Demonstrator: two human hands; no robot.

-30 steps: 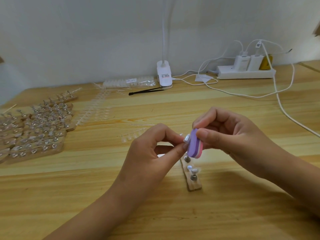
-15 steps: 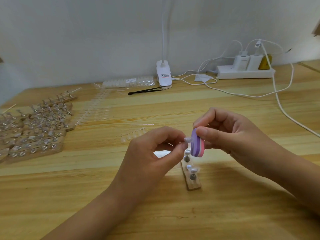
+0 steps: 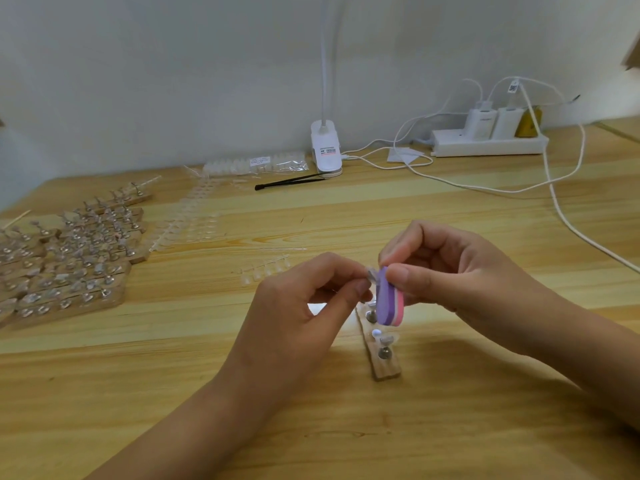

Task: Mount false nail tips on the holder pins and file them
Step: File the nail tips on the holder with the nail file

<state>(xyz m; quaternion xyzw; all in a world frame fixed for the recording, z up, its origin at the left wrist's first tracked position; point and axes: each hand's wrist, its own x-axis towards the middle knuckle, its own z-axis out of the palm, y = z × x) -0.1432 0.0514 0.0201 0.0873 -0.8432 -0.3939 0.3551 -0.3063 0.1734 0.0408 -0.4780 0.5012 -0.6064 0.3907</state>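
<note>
At far left, rows of loaded holders [image 3: 69,268] crowd the wooden table [image 3: 173,375], with strips of loose clear tips [image 3: 194,223] just beside them. Nearer the centre, the left hand [image 3: 304,306] pinches a single false nail tip [image 3: 371,273] between thumb and forefinger, raised above the table. The right hand [image 3: 460,275] is clamped, thumb against fingers, on a purple-and-pink file block [image 3: 388,301] whose purple face meets the tip's edge. Beneath both lies a wooden holder strip [image 3: 387,370], and one of its pins [image 3: 383,351] appears to carry a tip already. The step looks to be filing — best done, by this view, with short, light strokes along the edge. The pinch should be firm and close to the filed rim so the thin plastic neither flexes nor flicks free, and the block held flat rather than rocked — then the tip can go to a free pin.
</note>
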